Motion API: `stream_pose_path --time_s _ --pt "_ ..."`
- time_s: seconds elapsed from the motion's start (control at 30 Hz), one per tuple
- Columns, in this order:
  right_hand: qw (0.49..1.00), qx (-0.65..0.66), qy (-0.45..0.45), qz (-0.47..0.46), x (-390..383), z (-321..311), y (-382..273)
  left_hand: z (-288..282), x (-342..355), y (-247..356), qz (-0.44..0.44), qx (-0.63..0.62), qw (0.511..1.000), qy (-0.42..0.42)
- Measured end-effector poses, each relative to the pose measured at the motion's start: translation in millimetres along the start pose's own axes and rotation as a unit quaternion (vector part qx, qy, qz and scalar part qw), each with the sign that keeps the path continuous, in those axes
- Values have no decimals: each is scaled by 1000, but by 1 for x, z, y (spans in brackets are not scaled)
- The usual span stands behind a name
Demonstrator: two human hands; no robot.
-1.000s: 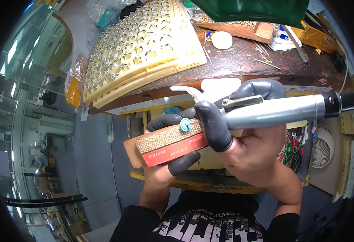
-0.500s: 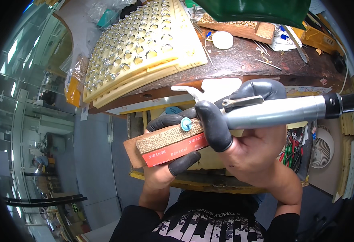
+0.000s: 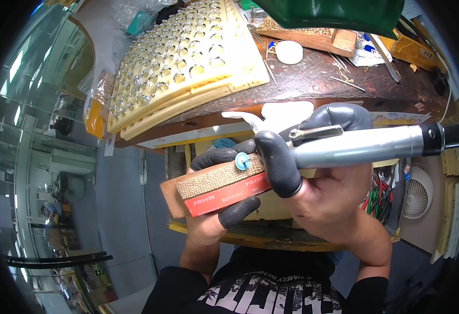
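Head view: nearest the black shirt, the left hand is clamping its grip on a wooden block, with the thumb below and the fingers above, tips covered in black finger cots. The block is lying slightly tilted, left of the right hand, and is showing a coarse woven face and a red side. The right hand's grip is clamping around a silver rotary handpiece. Its tip is carrying a small teal disc over the woven face; I cannot tell whether they are touching. Beneath the hands, an open drawer is holding red- and green-handled pliers at the right, and a white fan is standing beyond them. Farther off, a dark wooden bench is supporting a cream tray of metal rings, a white round lid and a thin metal rod. Behind these, a wooden box is holding gold-coloured pieces.
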State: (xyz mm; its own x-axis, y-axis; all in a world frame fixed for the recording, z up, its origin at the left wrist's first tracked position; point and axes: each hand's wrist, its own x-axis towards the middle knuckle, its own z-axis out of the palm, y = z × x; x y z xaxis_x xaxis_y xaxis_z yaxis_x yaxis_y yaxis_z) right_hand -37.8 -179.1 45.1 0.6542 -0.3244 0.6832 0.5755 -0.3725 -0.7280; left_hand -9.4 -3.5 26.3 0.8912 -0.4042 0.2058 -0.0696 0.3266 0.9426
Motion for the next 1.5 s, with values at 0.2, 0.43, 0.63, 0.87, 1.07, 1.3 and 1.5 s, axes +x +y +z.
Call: stream_pose_path --time_s 0.2,0.43,0.63,0.87,1.07,1.3,1.5 --pt "1000 -10 0 -3 0 0 0 1 0 0 17 -8 1000 3" --pt "999 -14 13 -29 1 0 2 1 0 -1 9 -7 1000 8" --pt "996 -24 -29 -83 5 -7 -3 -1 2 -2 9 -30 999 -11" --pt "998 39 -30 44 4 -6 -2 0 4 -3 -1 -52 998 -31" --pt "999 43 -7 5 3 -2 1 -1 2 -4 -5 -49 999 -23" --pt "993 93 -60 45 1 -5 -1 0 -2 -3 -14 -46 999 8" --pt "990 115 -76 -31 4 -8 10 3 -2 2 -5 -27 1000 9"
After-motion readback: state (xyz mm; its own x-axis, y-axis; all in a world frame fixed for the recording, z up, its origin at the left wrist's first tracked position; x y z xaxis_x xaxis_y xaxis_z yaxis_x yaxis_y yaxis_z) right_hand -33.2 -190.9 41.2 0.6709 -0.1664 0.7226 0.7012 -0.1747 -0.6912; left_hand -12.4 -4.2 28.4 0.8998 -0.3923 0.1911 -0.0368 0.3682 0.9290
